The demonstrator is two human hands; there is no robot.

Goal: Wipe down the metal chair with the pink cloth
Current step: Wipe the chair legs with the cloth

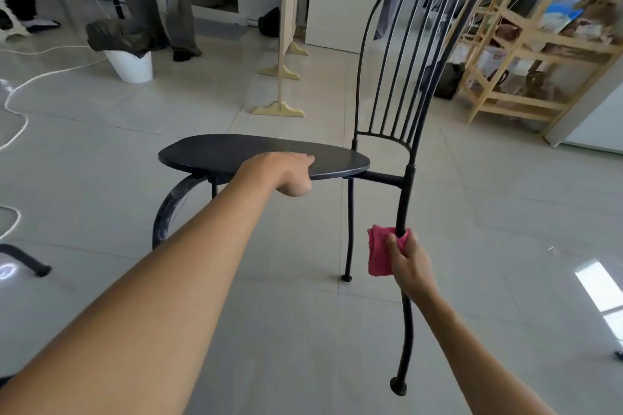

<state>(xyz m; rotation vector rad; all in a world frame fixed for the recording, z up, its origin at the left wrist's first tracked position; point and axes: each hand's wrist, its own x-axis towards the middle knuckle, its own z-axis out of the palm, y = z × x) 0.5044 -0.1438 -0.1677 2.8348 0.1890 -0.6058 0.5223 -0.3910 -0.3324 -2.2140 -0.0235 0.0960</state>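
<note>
Chair: black metal chair [269, 153] stands on the pale tiled floor [488, 199], mid-frame, seen from its side w/ the back to the right.
Seat: dark, flat, rounded at the front; dull matte top, thin edge.
Back: tall, narrow, arched at the top; thin vertical rods fan upward, running out of frame.
Legs: slim black tubes w/ small round feet; near rear leg curves in a slight S down to its foot; front support is a wider curved hoop, scuffed grey.
Cloth: pink cloth [379, 254] wrapped round the near rear leg, below seat level, well above the foot; folded, loose flap hangs to the left.
R hand: right hand [409, 264] grips the cloth, fingers curled round it and the leg, thumb on the near side.
L hand: left hand [286, 172] holds the near seat edge, fingers on top, thumb tucked under.
Bkgd: white bin [129, 66] w/ dark bag, far left; white cable [17, 111] snaking on the floor; wooden shelving [526, 54] behind the chair back, right; a standing person's trouser legs [175, 3] at top.
</note>
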